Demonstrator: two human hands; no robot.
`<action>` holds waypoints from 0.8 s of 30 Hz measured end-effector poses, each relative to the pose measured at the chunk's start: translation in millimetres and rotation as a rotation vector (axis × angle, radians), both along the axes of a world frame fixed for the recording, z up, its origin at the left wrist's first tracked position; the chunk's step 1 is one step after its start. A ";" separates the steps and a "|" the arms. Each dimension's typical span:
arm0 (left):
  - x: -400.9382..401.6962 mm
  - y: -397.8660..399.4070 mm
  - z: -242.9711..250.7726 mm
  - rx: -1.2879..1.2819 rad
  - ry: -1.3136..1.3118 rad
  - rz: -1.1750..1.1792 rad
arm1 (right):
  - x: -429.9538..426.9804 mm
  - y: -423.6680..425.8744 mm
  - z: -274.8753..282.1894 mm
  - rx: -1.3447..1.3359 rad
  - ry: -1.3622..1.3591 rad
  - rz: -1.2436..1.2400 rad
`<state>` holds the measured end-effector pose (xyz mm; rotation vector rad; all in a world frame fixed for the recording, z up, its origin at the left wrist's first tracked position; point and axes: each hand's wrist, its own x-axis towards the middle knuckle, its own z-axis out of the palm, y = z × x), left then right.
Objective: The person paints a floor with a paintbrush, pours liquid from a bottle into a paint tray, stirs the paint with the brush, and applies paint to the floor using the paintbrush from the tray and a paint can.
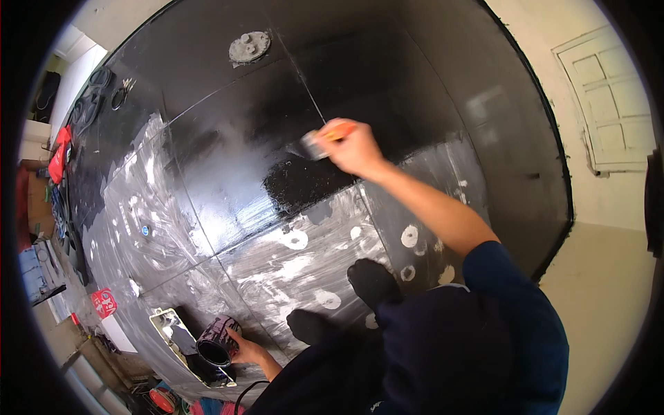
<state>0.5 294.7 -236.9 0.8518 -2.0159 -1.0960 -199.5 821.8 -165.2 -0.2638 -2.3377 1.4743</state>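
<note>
My right hand (353,148) grips a flat paintbrush (315,145) with an orange and yellow handle. The blurred bristles are at the tiled floor (363,93), beside a wet, glossy black patch (306,181). Down at the lower left, my left hand (246,350) holds a paint-smeared can (220,334) by its side. The can is tilted, its dark mouth facing me, above a shallow tray (179,337). Black liquid lies in the tray's near end. Between me and the black area, the floor is grey, streaked and blotched with white.
My dark-covered feet (373,282) stand on the streaked tiles. A round, crusted cover (250,46) sits in the far floor. Coiled cables (91,98), a red bag (60,155) and clutter line the left. A pale wall with a panelled door (609,101) borders the right side.
</note>
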 end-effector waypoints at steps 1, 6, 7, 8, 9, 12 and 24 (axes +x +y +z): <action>-0.2 0.3 -4.1 -0.040 -0.021 0.032 | 12.7 33.0 -6.0 0.068 -0.075 -0.089; -3.7 -5.6 -9.6 -0.023 -0.033 -0.020 | 102.0 162.5 6.6 0.492 -0.049 -0.430; -5.1 -8.1 -13.1 -0.019 -0.080 0.010 | 112.5 169.5 3.7 0.458 -0.069 -0.488; -1.4 -12.4 -13.7 -0.039 -0.098 0.008 | 110.3 146.0 6.4 0.458 -0.064 -0.443; 4.3 -13.1 -14.9 -0.043 -0.105 0.018 | 108.3 114.4 5.0 0.457 -0.058 -0.402; 2.2 -11.5 -9.7 -0.075 -0.158 0.000 | 103.0 13.3 3.0 0.418 -0.019 -0.182; 6.5 -23.5 -18.4 -0.080 -0.107 -0.066 | 166.6 149.3 6.7 0.580 -0.095 -0.423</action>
